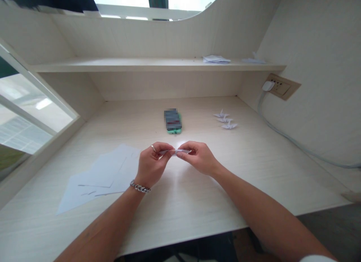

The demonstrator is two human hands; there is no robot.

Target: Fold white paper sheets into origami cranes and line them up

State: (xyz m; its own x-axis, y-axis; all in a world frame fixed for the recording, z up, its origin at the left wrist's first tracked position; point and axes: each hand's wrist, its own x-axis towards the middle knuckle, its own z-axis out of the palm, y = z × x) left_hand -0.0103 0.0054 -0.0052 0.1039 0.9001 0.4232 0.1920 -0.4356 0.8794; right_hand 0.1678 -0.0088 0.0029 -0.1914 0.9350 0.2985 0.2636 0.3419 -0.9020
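Note:
A small piece of folded white paper (177,152) is held up between both hands, above the middle of the desk. My left hand (153,160), with a ring and a chain bracelet, pinches its left part between thumb and fingers. From the other side my right hand (199,156) pinches the right part, the two thumbs close together. Fingers cover most of the paper, so its exact folded shape is hidden. Beyond the hands, to the right, three folded paper cranes (229,125) stand in a short row.
A phone-like device with a green edge (174,131) lies past the hands. White sheets with pen lines (98,175) spread at left. Folded papers (216,59) rest on the shelf (126,64). A cable (293,139) runs from the wall socket (283,88) along the right side.

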